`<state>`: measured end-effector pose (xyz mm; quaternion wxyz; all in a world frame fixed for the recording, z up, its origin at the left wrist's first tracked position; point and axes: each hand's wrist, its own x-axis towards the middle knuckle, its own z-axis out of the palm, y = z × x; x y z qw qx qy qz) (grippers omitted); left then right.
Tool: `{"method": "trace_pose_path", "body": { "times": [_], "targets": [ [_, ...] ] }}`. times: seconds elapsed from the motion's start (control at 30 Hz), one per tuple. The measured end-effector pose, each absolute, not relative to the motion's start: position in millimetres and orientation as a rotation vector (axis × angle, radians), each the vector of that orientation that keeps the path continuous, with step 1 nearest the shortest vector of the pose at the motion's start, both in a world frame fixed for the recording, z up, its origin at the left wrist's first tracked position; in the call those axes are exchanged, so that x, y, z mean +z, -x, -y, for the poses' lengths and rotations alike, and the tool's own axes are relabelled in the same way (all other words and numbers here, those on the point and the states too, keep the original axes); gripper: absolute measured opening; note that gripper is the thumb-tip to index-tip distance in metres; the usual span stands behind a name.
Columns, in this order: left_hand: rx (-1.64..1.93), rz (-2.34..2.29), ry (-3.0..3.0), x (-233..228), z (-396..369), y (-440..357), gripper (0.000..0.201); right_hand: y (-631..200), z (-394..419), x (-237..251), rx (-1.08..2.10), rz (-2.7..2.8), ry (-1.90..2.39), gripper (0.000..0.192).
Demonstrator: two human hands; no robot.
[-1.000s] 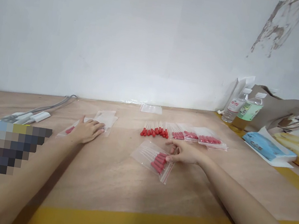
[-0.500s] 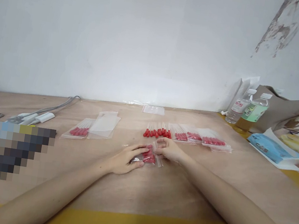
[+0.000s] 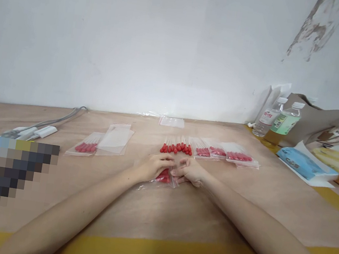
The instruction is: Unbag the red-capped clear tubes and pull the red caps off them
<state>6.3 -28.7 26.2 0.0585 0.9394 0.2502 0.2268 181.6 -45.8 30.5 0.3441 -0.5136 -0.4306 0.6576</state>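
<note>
On the table in front of me lies a small clear zip bag (image 3: 163, 177) with red-tipped sticks inside. My left hand (image 3: 153, 167) lies over it from the left, its fingers curled on the bag and hiding part of it. At the bag's right end, my right hand (image 3: 191, 172) pinches the zip edge between thumb and fingers. Just beyond both hands is a row of loose white sticks with red tips (image 3: 176, 147). Filled zip bags (image 3: 216, 152) lie to the right of that row, partly overlapping.
Another filled bag (image 3: 86, 146) lies at left beside flat zip bags (image 3: 114, 139). More clear plastic (image 3: 172, 122) rests near the wall. Two bottles (image 3: 284, 123), a grey bag (image 3: 312, 123) and a blue tissue pack (image 3: 307, 164) stand or lie at right. Cables (image 3: 62, 118) run at left.
My left hand has moved forward over the bag and covers more of its red tips. My right hand still pinches the zip end. The whole view has shifted slightly.
</note>
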Motion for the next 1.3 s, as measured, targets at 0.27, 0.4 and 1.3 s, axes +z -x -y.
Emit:
{"method": "trace_pose_path", "body": {
  "times": [0.27, 0.4, 1.3],
  "targets": [
    [0.776, -0.594, -3.061, 23.1, 22.5, -7.0, 0.025, -183.3, 43.7, 29.6, 1.738, 1.137, 1.294, 0.046],
    [0.793, -0.612, -3.108, 26.4, 26.4, -8.5, 0.026, -186.3, 42.2, 28.4, 1.803, 1.156, 1.218, 0.035],
    [0.862, -0.657, -3.133, 43.4, 32.8, 7.3, 0.022, -170.6, 50.4, 17.9, 1.338, 1.445, 1.441, 0.008]
  ]
}}
